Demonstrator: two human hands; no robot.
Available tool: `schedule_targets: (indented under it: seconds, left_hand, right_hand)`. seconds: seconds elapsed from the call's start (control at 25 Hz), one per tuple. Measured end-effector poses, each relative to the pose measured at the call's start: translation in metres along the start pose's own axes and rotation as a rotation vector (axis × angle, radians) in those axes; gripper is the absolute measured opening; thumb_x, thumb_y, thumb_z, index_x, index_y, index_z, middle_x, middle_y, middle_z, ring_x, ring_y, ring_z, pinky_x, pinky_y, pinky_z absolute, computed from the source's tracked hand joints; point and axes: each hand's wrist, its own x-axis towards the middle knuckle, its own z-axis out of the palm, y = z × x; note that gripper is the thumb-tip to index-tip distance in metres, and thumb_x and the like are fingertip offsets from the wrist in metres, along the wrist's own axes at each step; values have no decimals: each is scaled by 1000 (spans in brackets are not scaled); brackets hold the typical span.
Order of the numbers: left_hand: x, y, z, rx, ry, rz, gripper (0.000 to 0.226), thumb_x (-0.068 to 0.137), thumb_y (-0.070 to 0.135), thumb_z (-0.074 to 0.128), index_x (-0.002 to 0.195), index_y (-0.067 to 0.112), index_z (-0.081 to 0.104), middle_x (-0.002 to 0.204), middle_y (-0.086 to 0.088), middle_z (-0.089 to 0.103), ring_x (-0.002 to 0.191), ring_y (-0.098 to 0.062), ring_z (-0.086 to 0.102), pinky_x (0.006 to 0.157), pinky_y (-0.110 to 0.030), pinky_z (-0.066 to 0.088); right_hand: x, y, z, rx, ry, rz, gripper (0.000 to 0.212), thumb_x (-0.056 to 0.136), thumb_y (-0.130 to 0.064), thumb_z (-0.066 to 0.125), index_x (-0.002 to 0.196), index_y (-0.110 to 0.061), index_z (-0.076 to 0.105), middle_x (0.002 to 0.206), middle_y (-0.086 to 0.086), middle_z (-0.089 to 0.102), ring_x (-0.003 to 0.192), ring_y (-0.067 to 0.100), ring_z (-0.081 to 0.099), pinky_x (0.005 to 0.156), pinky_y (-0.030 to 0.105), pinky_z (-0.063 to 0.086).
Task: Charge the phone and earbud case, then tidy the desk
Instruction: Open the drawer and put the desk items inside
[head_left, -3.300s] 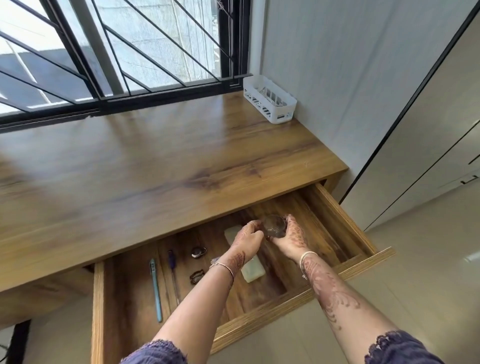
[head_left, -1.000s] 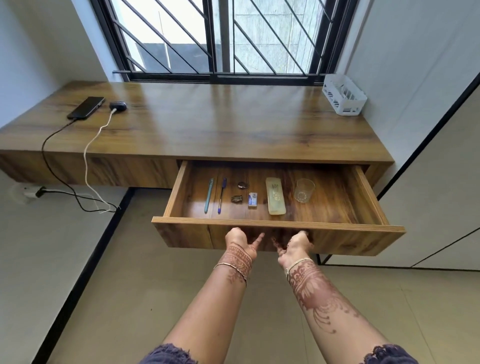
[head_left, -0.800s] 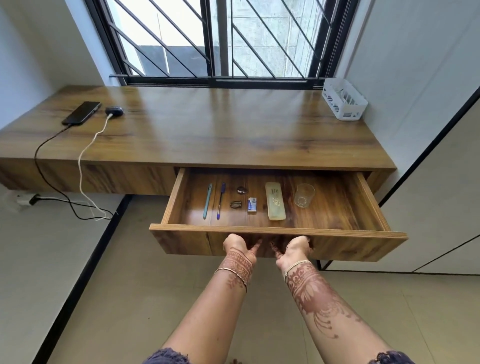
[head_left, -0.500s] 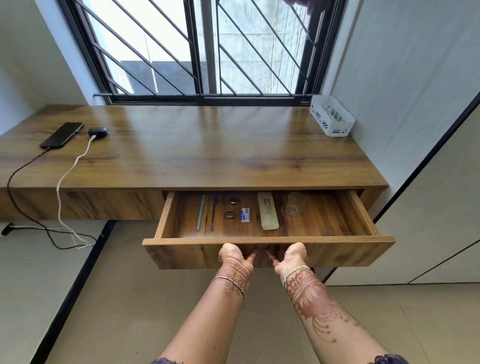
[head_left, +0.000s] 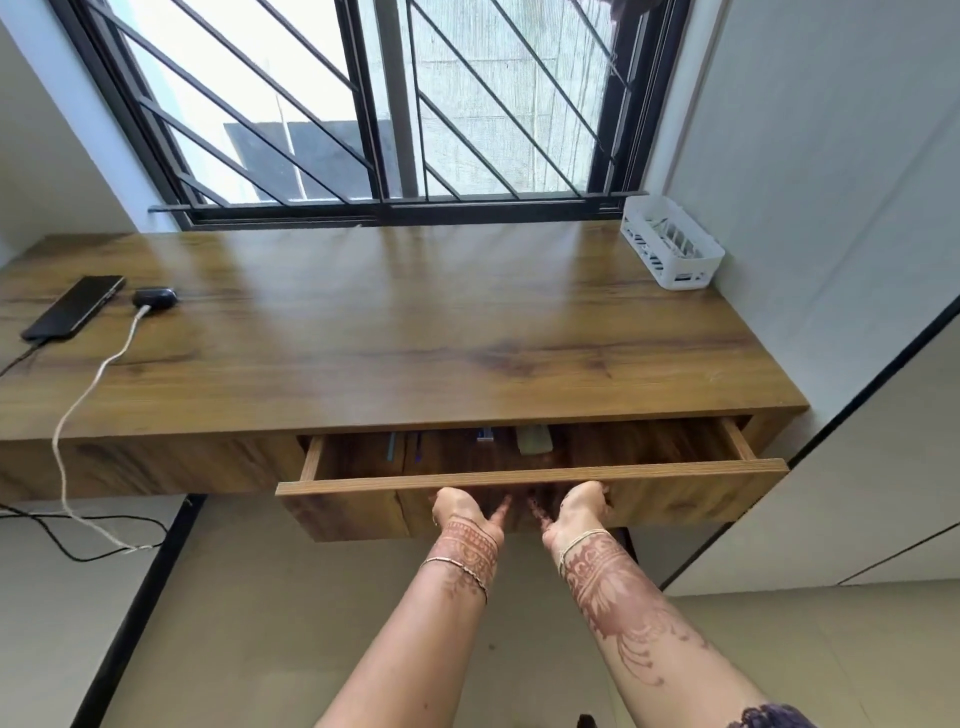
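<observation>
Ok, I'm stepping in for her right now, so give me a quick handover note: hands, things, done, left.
Left hand and right hand: both pressed against the drawer front, holding nothing.
Phone and earbud case: far left of the desktop, each with a cable plugged in.
Done: small items lie inside the drawer; white basket stands back right.
Left: push the drawer fully shut.

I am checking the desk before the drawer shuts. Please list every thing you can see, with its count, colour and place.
phone: 1, black, desk top far left, dark cable plugged in
earbud case: 1, dark, right of phone, white cable attached
basket: 1, white, back right corner
desk: 1, brown wood, under window
drawer: 1, wood, nearly shut; small items inside, mostly hidden
left hand: on drawer front
right hand: on drawer front
</observation>
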Motion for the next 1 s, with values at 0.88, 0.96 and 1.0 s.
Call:
schedule_targets:
  seconds: [0.88, 0.96, 1.0]
  left_hand:
    - [41, 22, 72, 27, -14, 74, 42, 91, 10, 24, 124, 9, 50, 127, -13, 48, 100, -32, 46, 88, -54, 48]
    - [42, 21, 72, 4, -8, 58, 38, 92, 10, 23, 120, 11, 50, 125, -13, 47, 100, -31, 45, 93, -54, 47]
    - [43, 22, 72, -10, -5, 45, 41, 93, 11, 23, 124, 11, 50, 126, -14, 47, 101, -32, 45, 94, -55, 46]
  right_hand:
    - [24, -42, 68, 23, -50, 75, 46, 94, -23, 26, 137, -16, 39, 141, 6, 42, 111, 27, 47, 94, 50, 48]
    - [13, -46, 69, -3, -30, 81, 45, 94, -22, 25, 136, -15, 39, 142, 8, 41, 111, 28, 47, 97, 51, 46]
    - [8, -49, 69, 21, -34, 88, 45, 95, -22, 25, 136, -14, 39, 142, 9, 41, 110, 28, 47, 97, 51, 46]
